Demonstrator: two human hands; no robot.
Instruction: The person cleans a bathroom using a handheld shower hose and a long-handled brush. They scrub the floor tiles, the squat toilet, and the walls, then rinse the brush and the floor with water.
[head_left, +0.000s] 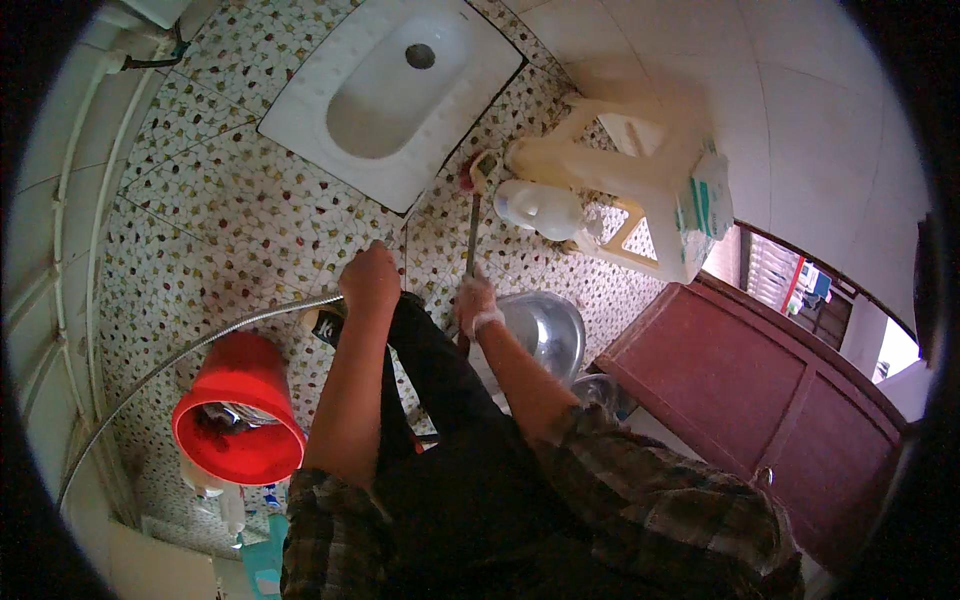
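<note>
A flexible metal hose (247, 321) curves up from the lower left and ends at my left hand (370, 279), which is closed around it. My fingers hide the hose's end. My right hand (475, 300) grips the long handle of a brush (473, 225), and white foam or water shows on the hand and wrist. The brush head, reddish and pale, rests on the pebble-patterned floor (247, 195) beside the squat toilet (300, 127). The toilet's white basin lies ahead of both hands, with a dark drain hole at its far end.
A red bucket (238, 367) with things inside is at left. A pale plastic stool (600, 169) and a whitish plastic jug (551, 210) stand right of the brush. A metal basin (562, 322) sits by my right forearm, near a maroon door (720, 367). Pipes (97, 225) line the left wall.
</note>
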